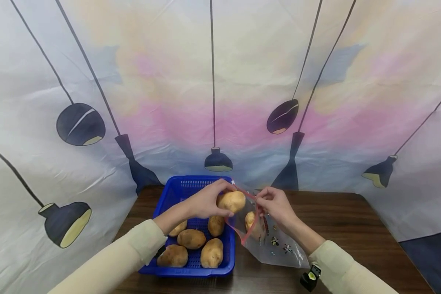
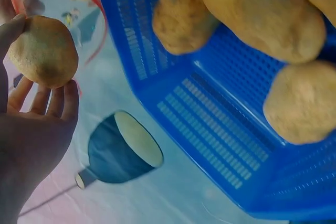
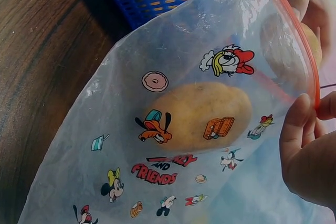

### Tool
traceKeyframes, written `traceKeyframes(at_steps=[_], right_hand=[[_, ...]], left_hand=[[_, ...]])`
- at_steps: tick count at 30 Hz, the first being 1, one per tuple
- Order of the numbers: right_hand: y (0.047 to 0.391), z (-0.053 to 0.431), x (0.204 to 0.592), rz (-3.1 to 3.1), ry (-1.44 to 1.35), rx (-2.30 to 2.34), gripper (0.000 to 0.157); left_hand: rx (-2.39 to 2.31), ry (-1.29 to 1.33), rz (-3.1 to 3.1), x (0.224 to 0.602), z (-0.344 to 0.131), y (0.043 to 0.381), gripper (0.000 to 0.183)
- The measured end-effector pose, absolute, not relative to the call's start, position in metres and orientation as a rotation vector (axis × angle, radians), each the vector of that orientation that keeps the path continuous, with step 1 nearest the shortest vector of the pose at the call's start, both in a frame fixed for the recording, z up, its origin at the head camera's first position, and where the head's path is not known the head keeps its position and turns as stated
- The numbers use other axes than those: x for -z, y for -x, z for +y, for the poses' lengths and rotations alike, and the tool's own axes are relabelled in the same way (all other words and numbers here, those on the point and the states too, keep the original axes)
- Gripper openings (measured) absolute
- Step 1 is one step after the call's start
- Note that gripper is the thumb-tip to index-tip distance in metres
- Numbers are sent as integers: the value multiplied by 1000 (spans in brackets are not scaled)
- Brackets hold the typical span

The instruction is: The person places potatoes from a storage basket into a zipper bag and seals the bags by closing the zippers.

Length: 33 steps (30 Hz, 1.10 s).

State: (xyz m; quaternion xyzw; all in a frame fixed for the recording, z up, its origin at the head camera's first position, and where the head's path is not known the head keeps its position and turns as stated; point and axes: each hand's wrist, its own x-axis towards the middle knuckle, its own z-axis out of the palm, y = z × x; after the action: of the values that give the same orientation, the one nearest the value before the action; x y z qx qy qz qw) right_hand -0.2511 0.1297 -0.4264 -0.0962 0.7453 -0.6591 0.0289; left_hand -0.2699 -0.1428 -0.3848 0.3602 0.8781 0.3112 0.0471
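Observation:
My left hand grips a potato between thumb and fingers, right at the mouth of a clear zip bag. The bag has a red zip edge and printed cartoon figures. With thumb and fingertips my right hand pinches that red edge, and the mouth gapes toward the left hand. Inside the bag lies another potato, seen through the plastic. In the left wrist view the held potato sits against the curled fingers, close to the red rim.
A blue plastic basket stands left of the bag, with several potatoes in it, among them one potato at its near right corner. Both stand on a dark wooden table. Behind hangs a cloth printed with lamps.

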Motion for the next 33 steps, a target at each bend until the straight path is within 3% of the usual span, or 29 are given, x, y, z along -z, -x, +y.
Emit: traceKeyframes(at_steps=[20,33], right_hand=[[251,131,425,2306,315,2060,7],[251,131,424,2287,297,2067,7]], left_hand=[[-887,-1140,2651,406,-109,260,60],[-873,-1133,2671,401,-128,263,62]])
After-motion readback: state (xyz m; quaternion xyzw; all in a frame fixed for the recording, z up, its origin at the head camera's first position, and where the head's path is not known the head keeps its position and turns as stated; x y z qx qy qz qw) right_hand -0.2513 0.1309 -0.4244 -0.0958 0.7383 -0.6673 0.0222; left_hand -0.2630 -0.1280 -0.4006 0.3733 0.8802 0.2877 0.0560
